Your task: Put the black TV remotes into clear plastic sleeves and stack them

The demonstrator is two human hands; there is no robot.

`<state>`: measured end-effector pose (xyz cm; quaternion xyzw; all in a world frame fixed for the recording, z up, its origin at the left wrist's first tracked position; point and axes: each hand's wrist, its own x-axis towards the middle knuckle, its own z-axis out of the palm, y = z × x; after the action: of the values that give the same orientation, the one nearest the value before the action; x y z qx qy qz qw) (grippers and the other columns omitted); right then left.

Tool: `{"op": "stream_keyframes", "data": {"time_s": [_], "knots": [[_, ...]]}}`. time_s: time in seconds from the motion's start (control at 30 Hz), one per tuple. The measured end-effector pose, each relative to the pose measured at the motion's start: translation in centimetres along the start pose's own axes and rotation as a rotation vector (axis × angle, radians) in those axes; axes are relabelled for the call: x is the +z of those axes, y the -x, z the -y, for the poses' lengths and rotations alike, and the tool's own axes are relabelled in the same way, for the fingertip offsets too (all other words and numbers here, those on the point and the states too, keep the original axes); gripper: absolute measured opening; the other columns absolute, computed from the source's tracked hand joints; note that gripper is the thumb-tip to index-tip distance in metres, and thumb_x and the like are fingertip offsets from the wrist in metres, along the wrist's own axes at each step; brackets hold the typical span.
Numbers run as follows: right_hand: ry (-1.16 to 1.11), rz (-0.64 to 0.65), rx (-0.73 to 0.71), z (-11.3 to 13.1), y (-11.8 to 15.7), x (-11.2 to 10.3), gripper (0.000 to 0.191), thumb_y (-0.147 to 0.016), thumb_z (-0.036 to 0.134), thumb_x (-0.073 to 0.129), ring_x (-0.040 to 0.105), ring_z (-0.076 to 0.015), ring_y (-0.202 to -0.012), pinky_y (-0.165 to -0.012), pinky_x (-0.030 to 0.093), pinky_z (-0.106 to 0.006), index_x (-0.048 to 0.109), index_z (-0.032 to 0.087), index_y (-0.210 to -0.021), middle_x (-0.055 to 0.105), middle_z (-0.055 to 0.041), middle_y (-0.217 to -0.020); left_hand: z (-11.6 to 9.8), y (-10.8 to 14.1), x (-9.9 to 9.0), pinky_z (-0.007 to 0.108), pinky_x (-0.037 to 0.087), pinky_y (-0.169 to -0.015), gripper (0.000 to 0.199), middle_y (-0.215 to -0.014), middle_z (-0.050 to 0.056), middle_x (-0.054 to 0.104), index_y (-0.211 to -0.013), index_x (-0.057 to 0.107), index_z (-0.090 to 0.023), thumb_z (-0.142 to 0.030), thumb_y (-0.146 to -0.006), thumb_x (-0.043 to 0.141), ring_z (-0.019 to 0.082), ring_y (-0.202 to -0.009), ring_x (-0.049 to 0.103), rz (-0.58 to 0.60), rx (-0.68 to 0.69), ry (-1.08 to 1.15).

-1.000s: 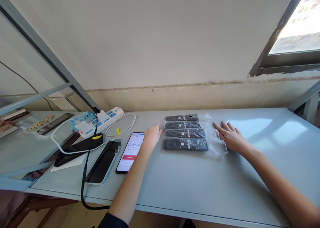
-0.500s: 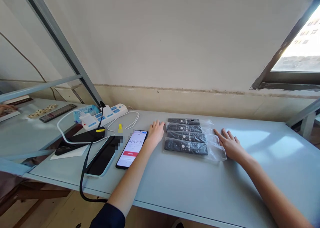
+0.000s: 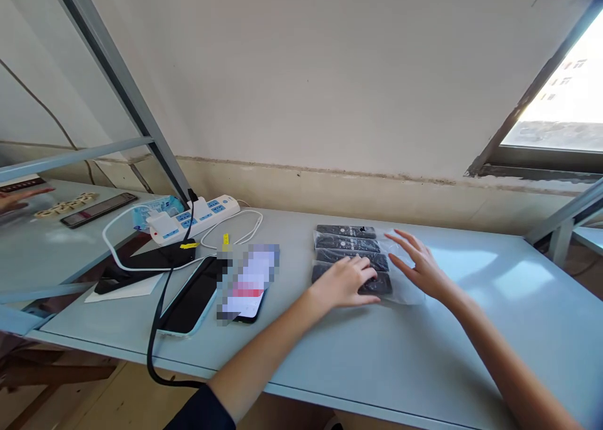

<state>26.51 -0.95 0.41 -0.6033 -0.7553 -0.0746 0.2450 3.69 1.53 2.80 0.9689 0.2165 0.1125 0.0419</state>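
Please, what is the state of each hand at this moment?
Left hand: over the nearest bagged remote; grip cannot be told.
Right hand: open, holding nothing.

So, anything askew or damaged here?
The black cord loops past the front edge of the desk, a possible snag. The wall around the window frame looks ragged and patchy. The bagged remotes lie side by side.

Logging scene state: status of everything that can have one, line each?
Remotes: four, bagged, lying in a row
Left hand: over the nearest remotes, grip unclear
Right hand: open, right of the remotes
Red-button phone: screen on
Pale-edged phone: screen dark
Far-left phone: flat, screen unclear
Power strip: plugs inserted
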Motion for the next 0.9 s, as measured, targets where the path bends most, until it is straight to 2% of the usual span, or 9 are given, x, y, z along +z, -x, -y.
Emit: {"op": "stream_keyframes", "data": {"time_s": [0.13, 0.23, 0.33, 0.4, 0.47, 0.57, 0.7, 0.9], "knots": [[-0.028, 0.190, -0.098, 2.0, -1.3, 0.8, 0.047, -0.096, 0.047, 0.027, 0.034, -0.0264, -0.135, -0.109, 0.029, -0.053, 0.054, 0.030, -0.130, 0.045, -0.0076, -0.141, -1.2, 0.0, 0.8, 0.030, 0.048, -0.083, 0.024, -0.105, 0.008, 0.064, -0.104, 0.062, -0.015, -0.030, -0.085, 0.065, 0.021, -0.094, 0.063, 0.036, 0.079, -0.122], [-0.031, 0.321, -0.120, 3.5, -3.4, 1.3, 0.049, -0.093, 0.053, 0.036, 0.028, -0.0284, -0.138, -0.111, 0.023, -0.055, 0.051, 0.032, -0.135, 0.038, -0.0061, -0.147, -1.4, 0.0, 0.6, 0.028, 0.048, -0.075, 0.022, -0.100, 0.007, 0.065, -0.099, 0.063, -0.014, -0.030, -0.084, 0.065, 0.020, -0.087, 0.065, 0.067, 0.144, -0.122], [0.002, 0.443, -0.110, 5.5, -6.1, 2.1, 0.072, -0.078, 0.063, 0.056, 0.018, -0.0332, -0.141, -0.112, 0.017, -0.057, 0.043, 0.031, -0.142, 0.030, -0.0084, -0.151, -1.5, 0.0, 0.7, 0.028, 0.049, -0.071, 0.028, -0.094, 0.007, 0.066, -0.095, 0.063, -0.012, -0.037, -0.082, 0.067, 0.020, -0.081, 0.065, 0.047, 0.204, -0.104], [0.033, 0.522, -0.108, 6.8, -7.6, 2.9, 0.086, -0.072, 0.066, 0.061, 0.012, -0.0348, -0.142, -0.112, 0.014, -0.058, 0.036, 0.030, -0.146, 0.024, -0.0104, -0.153, -1.5, -0.1, 1.0, 0.029, 0.049, -0.070, 0.032, -0.092, 0.007, 0.066, -0.093, 0.063, -0.011, -0.042, -0.081, 0.067, 0.020, -0.078, 0.065, 0.014, 0.231, -0.083], [0.063, 0.573, -0.123, 7.8, -8.5, 3.8, 0.091, -0.071, 0.068, 0.061, 0.010, -0.0348, -0.142, -0.112, 0.012, -0.058, 0.032, 0.030, -0.148, 0.022, -0.0111, -0.154, -1.5, -0.2, 1.3, 0.029, 0.048, -0.068, 0.036, -0.092, 0.008, 0.066, -0.092, 0.063, -0.011, -0.045, -0.081, 0.067, 0.020, -0.077, 0.066, -0.012, 0.244, -0.061], [0.088, 0.582, -0.134, 8.4, -8.8, 4.8, 0.088, -0.074, 0.068, 0.057, 0.015, -0.0336, -0.141, -0.112, 0.011, -0.058, 0.030, 0.030, -0.149, 0.024, -0.0105, -0.153, -1.3, -0.2, 1.6, 0.029, 0.049, -0.069, 0.041, -0.093, 0.009, 0.066, -0.095, 0.063, -0.010, -0.048, -0.079, 0.067, 0.021, -0.078, 0.066, -0.016, 0.234, -0.035], [0.114, 0.561, -0.079, 8.2, -7.9, 5.0, 0.084, -0.078, 0.066, 0.052, 0.017, -0.0324, -0.141, -0.112, 0.011, -0.057, 0.026, 0.030, -0.150, 0.024, -0.0103, -0.153, -0.9, 0.0, 1.5, 0.031, 0.050, -0.072, 0.048, -0.094, 0.010, 0.067, -0.100, 0.061, -0.009, -0.050, -0.077, 0.069, 0.023, -0.084, 0.066, 0.045, 0.178, 0.003], [0.176, 0.542, 0.135, 5.5, -5.6, 3.6, 0.082, -0.082, 0.069, 0.037, 0.015, -0.0385, -0.140, -0.103, 0.016, -0.070, 0.022, 0.029, -0.151, 0.022, -0.0106, -0.154, -0.8, 0.3, 0.6, 0.031, 0.050, -0.072, 0.041, -0.098, 0.009, 0.068, -0.100, 0.060, -0.014, -0.047, -0.076, 0.068, 0.025, -0.087, 0.067, 0.162, -0.023, 0.028]]}}
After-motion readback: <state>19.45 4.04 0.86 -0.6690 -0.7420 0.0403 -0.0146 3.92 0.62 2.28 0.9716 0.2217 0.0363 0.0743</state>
